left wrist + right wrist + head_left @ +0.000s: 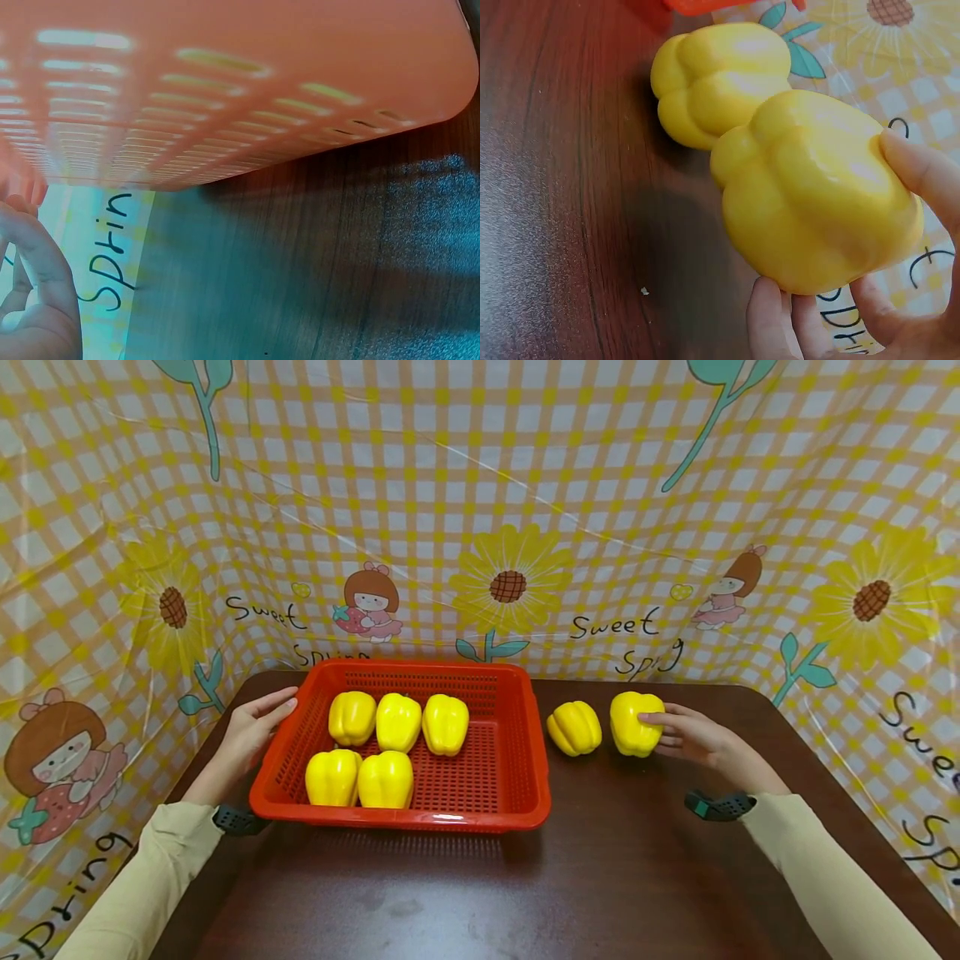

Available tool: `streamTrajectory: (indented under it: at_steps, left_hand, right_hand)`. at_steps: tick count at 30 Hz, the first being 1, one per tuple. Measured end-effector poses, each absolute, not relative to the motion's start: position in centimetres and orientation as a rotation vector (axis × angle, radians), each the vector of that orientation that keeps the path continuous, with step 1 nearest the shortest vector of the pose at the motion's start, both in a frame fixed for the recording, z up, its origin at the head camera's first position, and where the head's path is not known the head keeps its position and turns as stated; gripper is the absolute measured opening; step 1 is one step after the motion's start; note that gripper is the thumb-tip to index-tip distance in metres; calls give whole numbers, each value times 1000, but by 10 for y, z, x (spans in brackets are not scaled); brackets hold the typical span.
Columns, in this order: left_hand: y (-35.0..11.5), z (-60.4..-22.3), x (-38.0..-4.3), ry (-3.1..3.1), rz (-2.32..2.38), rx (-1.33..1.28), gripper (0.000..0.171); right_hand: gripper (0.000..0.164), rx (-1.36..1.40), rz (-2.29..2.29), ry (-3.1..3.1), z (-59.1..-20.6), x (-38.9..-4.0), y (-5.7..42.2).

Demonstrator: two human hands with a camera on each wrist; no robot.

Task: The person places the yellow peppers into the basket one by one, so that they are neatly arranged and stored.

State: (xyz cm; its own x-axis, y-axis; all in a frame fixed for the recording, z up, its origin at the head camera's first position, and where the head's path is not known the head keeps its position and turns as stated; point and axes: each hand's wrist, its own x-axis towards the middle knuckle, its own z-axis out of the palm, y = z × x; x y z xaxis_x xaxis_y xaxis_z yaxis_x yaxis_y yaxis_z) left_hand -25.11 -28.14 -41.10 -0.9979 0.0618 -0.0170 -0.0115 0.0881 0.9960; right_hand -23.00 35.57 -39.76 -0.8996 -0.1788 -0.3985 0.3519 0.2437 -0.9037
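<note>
My right hand grips a yellow bell pepper, thumb on one side and fingers on the other. In the right wrist view this bell pepper overlaps a second one that lies on the table. That loose bell pepper sits between the held one and the red plastic basket. Several yellow bell peppers stand inside the basket in two rows, toward its left side. My left hand holds the basket's left rim with its fingertips; in the left wrist view its curved fingers show beside the slotted wall.
The dark brown wooden table has rounded far corners. A checked cloth printed with sunflowers and figures hangs close behind the table and along both sides. The basket's right wall stands just left of the loose pepper.
</note>
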Motion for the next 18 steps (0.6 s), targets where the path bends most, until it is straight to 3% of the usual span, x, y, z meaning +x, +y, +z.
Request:
streamTrajectory:
  at_steps: [9,18]
  left_hand:
    - [-280,-410,-251,2198,2158,44,66]
    - [-280,-409,-249,2235,2130,51,67]
  right_hand:
    - [82,123,-1688,2101,-383,-214,347]
    - [74,53,-1712,2074,-366,-203,328]
